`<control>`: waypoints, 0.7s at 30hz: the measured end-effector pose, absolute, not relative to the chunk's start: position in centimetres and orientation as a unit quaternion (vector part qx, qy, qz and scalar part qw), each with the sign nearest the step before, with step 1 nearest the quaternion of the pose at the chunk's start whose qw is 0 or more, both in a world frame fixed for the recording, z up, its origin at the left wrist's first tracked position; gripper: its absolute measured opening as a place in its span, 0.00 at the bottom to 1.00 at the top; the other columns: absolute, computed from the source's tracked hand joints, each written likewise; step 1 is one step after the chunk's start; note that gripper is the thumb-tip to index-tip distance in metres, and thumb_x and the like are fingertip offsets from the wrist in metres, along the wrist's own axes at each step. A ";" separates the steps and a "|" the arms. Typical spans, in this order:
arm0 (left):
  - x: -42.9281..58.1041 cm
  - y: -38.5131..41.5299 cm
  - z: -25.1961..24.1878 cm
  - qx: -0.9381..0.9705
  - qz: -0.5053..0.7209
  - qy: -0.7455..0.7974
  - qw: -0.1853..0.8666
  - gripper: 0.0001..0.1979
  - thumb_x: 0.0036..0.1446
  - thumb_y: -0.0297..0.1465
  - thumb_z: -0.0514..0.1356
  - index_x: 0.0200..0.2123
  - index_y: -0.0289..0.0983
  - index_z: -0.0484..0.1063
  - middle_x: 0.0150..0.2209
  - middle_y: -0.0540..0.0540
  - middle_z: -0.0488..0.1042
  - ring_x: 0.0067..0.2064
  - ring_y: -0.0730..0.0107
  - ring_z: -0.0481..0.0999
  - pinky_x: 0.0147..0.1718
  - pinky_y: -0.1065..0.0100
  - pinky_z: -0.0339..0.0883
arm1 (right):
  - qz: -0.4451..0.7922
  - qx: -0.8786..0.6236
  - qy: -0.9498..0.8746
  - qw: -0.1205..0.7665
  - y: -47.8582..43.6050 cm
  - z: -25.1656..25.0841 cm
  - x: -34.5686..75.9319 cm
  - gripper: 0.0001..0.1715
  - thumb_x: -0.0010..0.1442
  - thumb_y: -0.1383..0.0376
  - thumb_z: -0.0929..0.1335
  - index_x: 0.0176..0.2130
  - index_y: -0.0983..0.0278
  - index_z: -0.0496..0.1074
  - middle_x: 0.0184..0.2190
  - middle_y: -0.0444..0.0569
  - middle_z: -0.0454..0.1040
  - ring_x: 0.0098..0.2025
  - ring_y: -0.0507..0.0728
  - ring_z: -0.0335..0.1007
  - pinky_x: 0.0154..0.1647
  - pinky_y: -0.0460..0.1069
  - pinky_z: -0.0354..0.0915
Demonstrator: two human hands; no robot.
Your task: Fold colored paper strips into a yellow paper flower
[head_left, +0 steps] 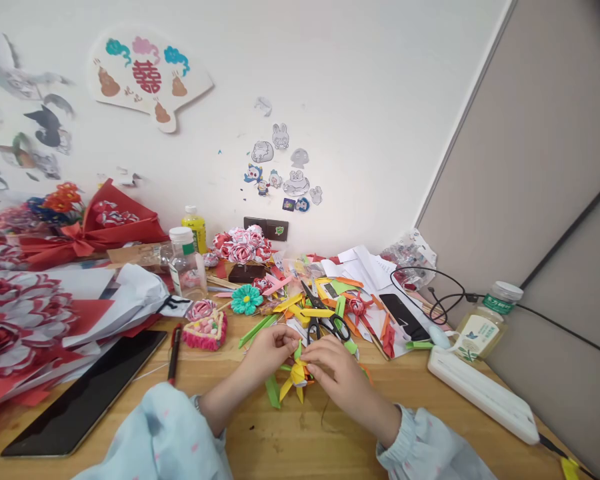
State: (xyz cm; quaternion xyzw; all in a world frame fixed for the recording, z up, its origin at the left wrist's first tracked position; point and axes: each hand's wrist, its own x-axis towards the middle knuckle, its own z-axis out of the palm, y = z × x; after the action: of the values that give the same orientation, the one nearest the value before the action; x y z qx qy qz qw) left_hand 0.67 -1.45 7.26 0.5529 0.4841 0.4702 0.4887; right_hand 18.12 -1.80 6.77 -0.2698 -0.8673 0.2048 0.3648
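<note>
Over the near middle of the desk, my left hand [273,353] pinches a small green folded paper strip [298,351] between thumb and fingers. From the other side, my right hand [340,370] closes its fingers on the yellow folded paper piece [298,377] just below that strip. Its yellow points hang downward, with bits of orange and green paper around it. Below my left hand lies a longer green paper strip [273,392]. Black scissors [320,319] rest beyond the hands among yellow, green and orange paper strips. The exact contact of my right fingertips is partly hidden.
At the left are a dark tablet [87,397], a pen [175,353] and red-white paper flowers [20,320]. A phone [404,317], a white power strip [483,393] and a bottle [485,323] stand or lie right. A teal flower [247,299] lies behind my left hand.
</note>
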 end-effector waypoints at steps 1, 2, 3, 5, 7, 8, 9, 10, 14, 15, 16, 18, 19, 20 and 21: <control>0.7 -1.5 7.3 0.555 0.470 0.483 0.488 0.14 0.38 0.38 0.65 0.24 0.34 0.70 0.21 0.53 0.69 0.23 0.74 0.69 0.22 0.71 0.66 | 0.209 -0.280 -0.864 0.363 -1.8 6.7 18.1 0.08 0.61 0.68 0.64 0.40 0.60 0.72 0.38 0.48 0.74 0.43 0.56 0.65 0.44 0.51 0.62; 0.7 -1.6 7.4 0.557 0.471 0.482 0.486 0.13 0.39 0.38 0.65 0.24 0.34 0.70 0.21 0.53 0.69 0.23 0.74 0.70 0.23 0.71 0.67 | 0.212 -0.290 -0.860 0.362 -1.8 6.7 18.1 0.09 0.61 0.68 0.64 0.41 0.60 0.72 0.39 0.48 0.73 0.43 0.56 0.65 0.44 0.51 0.62; 0.7 -1.7 7.4 0.558 0.471 0.481 0.485 0.13 0.39 0.38 0.64 0.24 0.34 0.70 0.21 0.52 0.69 0.23 0.73 0.70 0.23 0.71 0.67 | 0.213 -0.295 -0.859 0.360 -1.8 6.6 18.1 0.09 0.60 0.68 0.65 0.41 0.60 0.72 0.39 0.48 0.73 0.43 0.56 0.65 0.44 0.51 0.62; 0.8 -1.8 7.5 0.561 0.472 0.479 0.483 0.12 0.40 0.37 0.64 0.24 0.34 0.70 0.20 0.52 0.69 0.23 0.73 0.70 0.23 0.71 0.67 | 0.216 -0.296 -0.861 0.352 -1.8 6.6 18.1 0.09 0.60 0.68 0.65 0.42 0.60 0.72 0.39 0.47 0.72 0.44 0.56 0.64 0.45 0.51 0.61; 0.8 -1.8 7.5 0.562 0.473 0.479 0.480 0.11 0.40 0.36 0.64 0.23 0.33 0.70 0.20 0.52 0.69 0.23 0.73 0.69 0.23 0.71 0.66 | 0.217 -0.289 -0.866 0.346 -1.8 6.7 18.1 0.09 0.61 0.68 0.65 0.41 0.60 0.72 0.39 0.46 0.72 0.43 0.55 0.64 0.44 0.50 0.61; 0.8 -1.8 7.5 0.562 0.474 0.480 0.479 0.10 0.40 0.35 0.64 0.23 0.34 0.70 0.20 0.53 0.69 0.23 0.73 0.69 0.23 0.71 0.66 | 0.216 -0.287 -0.867 0.345 -1.9 6.7 18.1 0.09 0.61 0.67 0.64 0.41 0.60 0.73 0.38 0.46 0.72 0.43 0.55 0.64 0.44 0.50 0.61; 0.8 -1.8 7.5 0.562 0.475 0.481 0.477 0.10 0.40 0.35 0.64 0.23 0.34 0.70 0.20 0.53 0.68 0.23 0.74 0.69 0.23 0.71 0.66 | 0.212 -0.285 -0.868 0.346 -1.9 6.8 18.1 0.09 0.62 0.67 0.64 0.41 0.60 0.73 0.37 0.47 0.72 0.42 0.55 0.64 0.43 0.50 0.61; 0.8 -1.7 7.4 0.561 0.476 0.482 0.476 0.09 0.40 0.34 0.64 0.23 0.34 0.70 0.19 0.53 0.68 0.23 0.74 0.68 0.23 0.71 0.65 | 0.205 -0.284 -0.870 0.346 -2.0 6.8 18.1 0.09 0.62 0.67 0.64 0.41 0.60 0.73 0.36 0.47 0.72 0.41 0.55 0.64 0.42 0.51 0.61; 0.8 -1.6 7.3 0.557 0.475 0.483 0.479 0.10 0.40 0.34 0.64 0.23 0.34 0.70 0.19 0.54 0.68 0.22 0.75 0.68 0.22 0.72 0.65 | 0.165 -0.271 -0.883 0.346 -2.0 6.8 18.3 0.10 0.63 0.66 0.63 0.41 0.61 0.73 0.33 0.48 0.71 0.38 0.56 0.63 0.38 0.51 0.61; 0.9 -1.6 7.3 0.557 0.474 0.483 0.482 0.10 0.40 0.35 0.64 0.23 0.34 0.70 0.19 0.54 0.68 0.22 0.75 0.68 0.23 0.72 0.65 | 0.158 -0.264 -0.886 0.348 -1.9 6.8 18.3 0.11 0.63 0.66 0.62 0.41 0.61 0.73 0.33 0.48 0.71 0.37 0.56 0.63 0.38 0.51 0.61; 0.9 -1.7 7.3 0.557 0.472 0.481 0.485 0.10 0.41 0.35 0.64 0.23 0.34 0.70 0.19 0.54 0.68 0.22 0.75 0.68 0.23 0.72 0.65 | 0.154 -0.258 -0.887 0.350 -1.9 6.7 18.3 0.11 0.63 0.66 0.62 0.41 0.61 0.73 0.33 0.48 0.71 0.37 0.56 0.63 0.37 0.51 0.61; 0.9 -1.7 7.4 0.556 0.468 0.477 0.495 0.11 0.40 0.36 0.65 0.23 0.34 0.70 0.20 0.53 0.69 0.23 0.74 0.69 0.24 0.71 0.66 | 0.149 -0.246 -0.890 0.354 -1.7 6.6 18.4 0.11 0.63 0.66 0.62 0.41 0.61 0.72 0.33 0.48 0.71 0.37 0.56 0.63 0.37 0.51 0.61; 0.8 -1.8 7.5 0.556 0.465 0.474 0.500 0.12 0.40 0.37 0.65 0.24 0.34 0.70 0.21 0.53 0.70 0.23 0.74 0.69 0.25 0.70 0.67 | 0.147 -0.243 -0.891 0.355 -1.7 6.6 18.4 0.11 0.63 0.66 0.61 0.41 0.62 0.72 0.33 0.49 0.72 0.37 0.56 0.63 0.37 0.51 0.61; 0.8 -1.8 7.6 0.555 0.461 0.471 0.507 0.13 0.39 0.38 0.66 0.24 0.34 0.71 0.21 0.52 0.71 0.24 0.73 0.70 0.26 0.70 0.67 | 0.145 -0.243 -0.891 0.355 -1.7 6.6 18.4 0.11 0.63 0.67 0.61 0.41 0.62 0.72 0.33 0.49 0.72 0.37 0.56 0.63 0.38 0.52 0.61; 0.6 -1.8 7.6 0.557 0.450 0.467 0.519 0.14 0.38 0.38 0.66 0.25 0.34 0.72 0.22 0.52 0.72 0.25 0.71 0.71 0.27 0.69 0.68 | 0.143 -0.243 -0.891 0.355 -1.7 6.6 18.3 0.11 0.63 0.67 0.61 0.41 0.62 0.72 0.34 0.49 0.72 0.37 0.56 0.63 0.38 0.52 0.61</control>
State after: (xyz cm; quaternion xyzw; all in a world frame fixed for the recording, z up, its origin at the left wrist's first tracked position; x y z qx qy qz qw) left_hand 0.61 -1.76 7.58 0.5568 0.4671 0.4502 0.5187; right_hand 18.35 -1.69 6.59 -0.2427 -0.8914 0.1434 0.3548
